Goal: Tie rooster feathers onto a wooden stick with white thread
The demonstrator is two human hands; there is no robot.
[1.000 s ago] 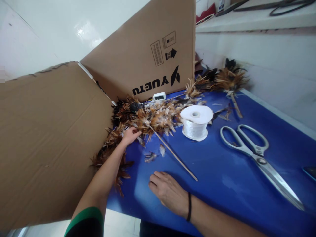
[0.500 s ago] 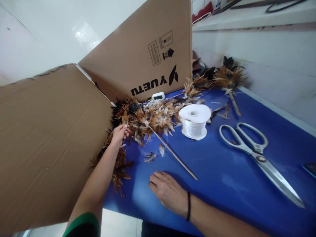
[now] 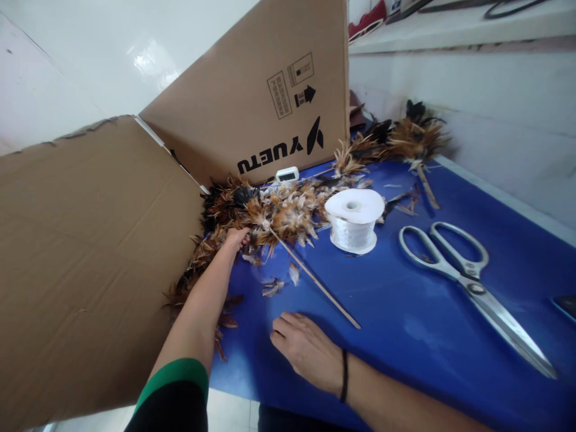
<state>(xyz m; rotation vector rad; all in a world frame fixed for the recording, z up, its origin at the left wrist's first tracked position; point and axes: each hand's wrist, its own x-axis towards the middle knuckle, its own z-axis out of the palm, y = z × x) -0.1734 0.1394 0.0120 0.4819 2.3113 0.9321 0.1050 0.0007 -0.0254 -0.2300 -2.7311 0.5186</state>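
Observation:
My left hand (image 3: 237, 238) reaches into the near edge of a pile of brown, black and white feathers (image 3: 292, 216). Its fingers are curled closed among them, and what they grip, if anything, is hidden. My right hand (image 3: 306, 348), with a black band at the wrist, rests on the blue tabletop (image 3: 391, 342). Its fingers are curled under, so the inside of the hand does not show. Between the hands a thin wooden stick (image 3: 317, 281) slants out of the pile. Some loose feathers (image 3: 273, 287) lie beside it.
A white spool of clear strapping (image 3: 354, 225) stands right of the pile. Large scissors (image 3: 472, 288) lie further right, a dark phone-like object (image 3: 564, 307) at the edge. Cardboard (image 3: 279, 90) walls off the left and back. A feather duster (image 3: 418, 144) leans at the back wall.
My left hand has moved right and slightly forward along the feather pile, its arm now covering more of the feathers at the near left. My right hand has stayed in place.

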